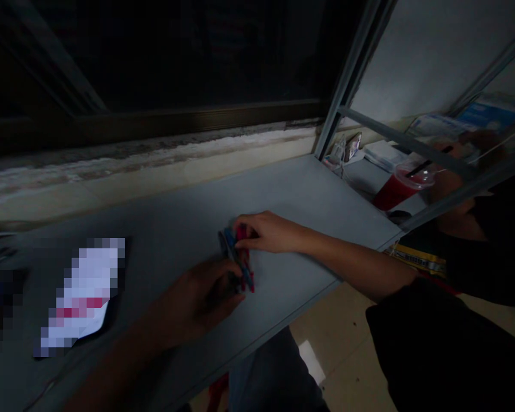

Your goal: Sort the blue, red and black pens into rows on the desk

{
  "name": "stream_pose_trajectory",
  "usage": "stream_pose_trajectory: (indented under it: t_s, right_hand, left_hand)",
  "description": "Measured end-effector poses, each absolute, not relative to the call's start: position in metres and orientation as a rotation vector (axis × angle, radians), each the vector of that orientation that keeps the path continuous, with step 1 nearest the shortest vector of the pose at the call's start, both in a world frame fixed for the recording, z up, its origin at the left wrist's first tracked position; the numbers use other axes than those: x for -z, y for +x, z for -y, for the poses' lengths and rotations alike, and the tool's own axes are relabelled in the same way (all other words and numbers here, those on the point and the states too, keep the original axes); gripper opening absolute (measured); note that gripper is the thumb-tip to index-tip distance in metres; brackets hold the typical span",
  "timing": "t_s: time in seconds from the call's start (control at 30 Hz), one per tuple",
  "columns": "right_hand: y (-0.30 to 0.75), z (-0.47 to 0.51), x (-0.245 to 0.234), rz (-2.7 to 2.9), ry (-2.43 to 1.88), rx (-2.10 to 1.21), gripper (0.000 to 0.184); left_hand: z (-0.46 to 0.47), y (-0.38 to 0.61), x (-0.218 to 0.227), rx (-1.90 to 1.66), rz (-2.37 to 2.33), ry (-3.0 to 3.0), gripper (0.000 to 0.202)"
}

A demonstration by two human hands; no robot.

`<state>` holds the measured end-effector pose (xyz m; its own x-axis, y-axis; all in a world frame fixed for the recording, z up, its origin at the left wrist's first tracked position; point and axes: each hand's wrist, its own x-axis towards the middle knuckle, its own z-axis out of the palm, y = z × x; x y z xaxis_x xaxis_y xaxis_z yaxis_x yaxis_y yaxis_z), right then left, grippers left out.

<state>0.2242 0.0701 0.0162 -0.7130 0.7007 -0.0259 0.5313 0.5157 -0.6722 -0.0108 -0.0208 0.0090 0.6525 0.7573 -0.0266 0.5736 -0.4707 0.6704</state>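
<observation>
Okay so the grip first: the right hand is pinching its fingers together on the top end of a small red-and-blue piece, and the left hand is curling shut around the lower end, so both are clamping on the same thing. It's really dark, so I'm not making out what the piece actually is, just the colours and that it's longish. It's sitting low over the grey surface, near the front edge and roughly in the middle; I can't tell if it's touching or just lifted. My read is that the step in hand is two-handed fiddling, one hand steadying while the other is working the end, and I'm guessing any next move is calling for a firm hold from the left and small careful finger work from the right, given the poor light. Going outward: a blurred-out white sheet is lying well off to the left, a red cup with a straw is standing behind a metal frame on the right, and a pale window ledge is running along the back.
</observation>
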Motion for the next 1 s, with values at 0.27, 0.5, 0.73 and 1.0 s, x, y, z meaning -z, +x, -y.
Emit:
stream_pose_trajectory:
  t_s: [0.27,0.5,0.73,1.0]
  right_hand:
    - [0.215,-0.06,-0.009,2.513,-0.721,-1.035,0.014]
    - [0.215,-0.063,-0.007,2.413,-0.82,-1.091,0.012]
    - [0.214,-0.069,-0.011,2.072,-0.899,-1.413,0.025]
    - [0.214,-0.071,-0.018,1.477,-0.849,-1.965,0.037]
  left_hand:
    - [0.017,-0.011,-0.006,-0.535,-1.162,2.358,0.028]
    - [0.014,-0.01,0.006,-0.542,-1.187,2.425,0.026]
    - [0.009,-0.018,0.017,-0.545,-1.149,2.498,0.031]
    - [0.011,-0.02,0.012,-0.552,-1.113,2.503,0.045]
